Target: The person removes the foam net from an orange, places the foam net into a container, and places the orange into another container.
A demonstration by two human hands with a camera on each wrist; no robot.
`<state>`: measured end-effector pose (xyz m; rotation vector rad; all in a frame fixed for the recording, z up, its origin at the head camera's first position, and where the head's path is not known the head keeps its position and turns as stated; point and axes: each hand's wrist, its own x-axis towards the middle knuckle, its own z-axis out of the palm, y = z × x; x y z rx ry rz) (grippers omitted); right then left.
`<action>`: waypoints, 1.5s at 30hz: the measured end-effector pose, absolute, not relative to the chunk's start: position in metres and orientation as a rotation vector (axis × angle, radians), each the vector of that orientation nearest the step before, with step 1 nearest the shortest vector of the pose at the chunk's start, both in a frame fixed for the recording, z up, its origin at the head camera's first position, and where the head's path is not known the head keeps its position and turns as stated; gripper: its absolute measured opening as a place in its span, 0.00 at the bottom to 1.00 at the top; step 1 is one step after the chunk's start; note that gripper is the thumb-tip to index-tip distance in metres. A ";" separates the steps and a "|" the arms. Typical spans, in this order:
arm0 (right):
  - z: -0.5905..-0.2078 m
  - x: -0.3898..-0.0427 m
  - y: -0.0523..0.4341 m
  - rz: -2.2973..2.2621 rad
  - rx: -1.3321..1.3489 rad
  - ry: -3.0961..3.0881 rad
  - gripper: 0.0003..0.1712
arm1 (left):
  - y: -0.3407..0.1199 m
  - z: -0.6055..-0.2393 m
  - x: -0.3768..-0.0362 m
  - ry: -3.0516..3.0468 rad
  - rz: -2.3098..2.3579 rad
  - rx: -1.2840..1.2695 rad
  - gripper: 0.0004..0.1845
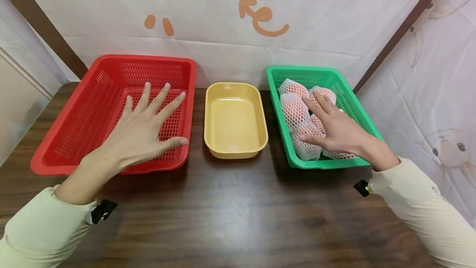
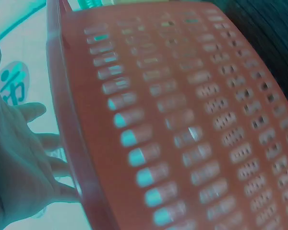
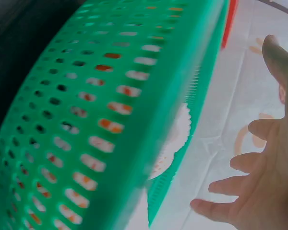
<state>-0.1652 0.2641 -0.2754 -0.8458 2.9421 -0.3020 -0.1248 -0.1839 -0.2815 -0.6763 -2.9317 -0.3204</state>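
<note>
My left hand [image 1: 139,133] hovers over the red plastic basket [image 1: 189,115] with its fingers spread, holding nothing. In the left wrist view that hand [image 2: 24,158] shows beyond the rim of the same red basket [image 2: 105,158]. On the other side, my right hand [image 1: 336,129] is above the green basket [image 1: 282,135], fingers apart and nothing gripped. Several round pinkish fruits in white foam nets [image 1: 293,111] lie in the green basket, partly covered by the hand. The right wrist view shows the green basket's slotted wall [image 3: 134,143] beside my right hand [image 3: 259,167].
Between the two baskets stands a yellow rectangular dish [image 1: 235,125] with nothing in it. All three sit on a dark wood-grain table [image 1: 230,210]. A white printed cloth [image 1: 223,24] hangs right behind them, and another covers the right side.
</note>
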 end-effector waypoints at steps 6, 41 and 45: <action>-0.282 -0.167 0.270 -0.329 -0.881 2.942 0.53 | -0.163 -0.279 -0.124 -2.866 -0.371 -0.750 0.51; -0.312 -0.177 0.268 -0.323 -0.755 2.830 0.53 | -0.070 -0.303 -0.140 -2.608 -0.762 -1.108 0.43; -0.307 -0.174 0.271 -0.419 -0.756 2.830 0.53 | -0.062 -0.305 -0.140 -2.574 -0.828 -1.116 0.41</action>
